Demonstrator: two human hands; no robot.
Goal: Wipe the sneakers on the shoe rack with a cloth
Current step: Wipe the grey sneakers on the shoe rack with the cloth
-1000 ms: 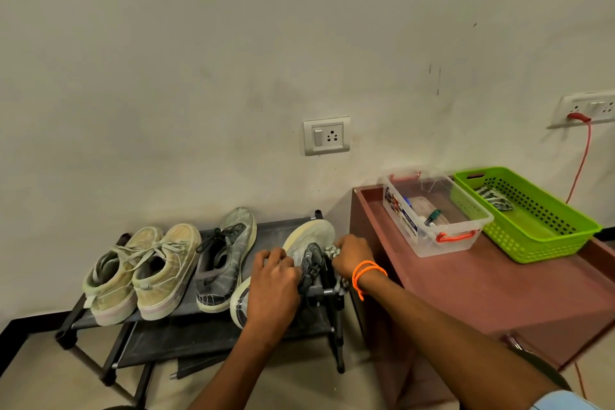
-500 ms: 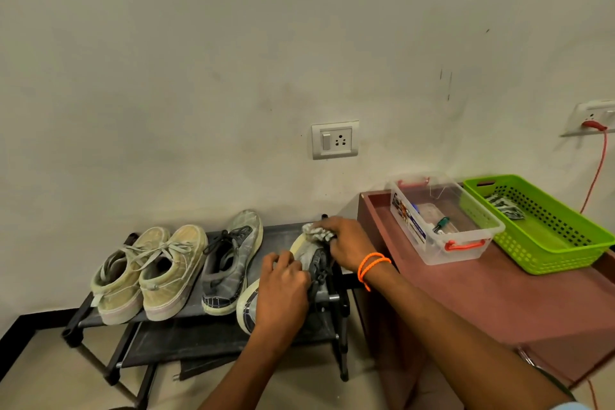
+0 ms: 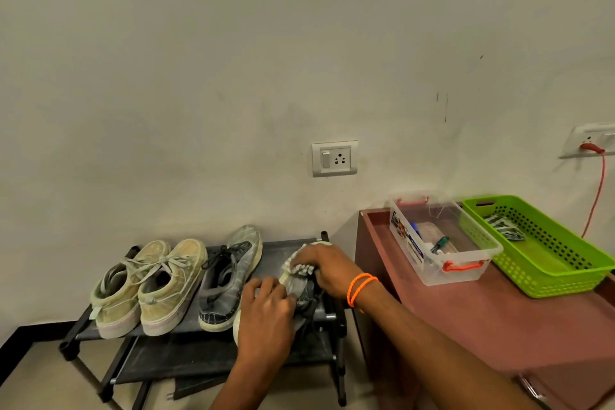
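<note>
Grey fabric and a pale sole mark the sneaker (image 3: 301, 289) being cleaned; it sits tipped at the right end of the shoe rack (image 3: 186, 329). The left hand (image 3: 264, 313) curls around its heel end, gripping it, while the right hand (image 3: 324, 268) presses a bunched cloth (image 3: 299, 267) against the toe. Pushing too hard could, I judge, slide the shoe off the rack's near edge or knock its grey partner (image 3: 226, 280) just beside it. A loosened grip would let it twist.
</note>
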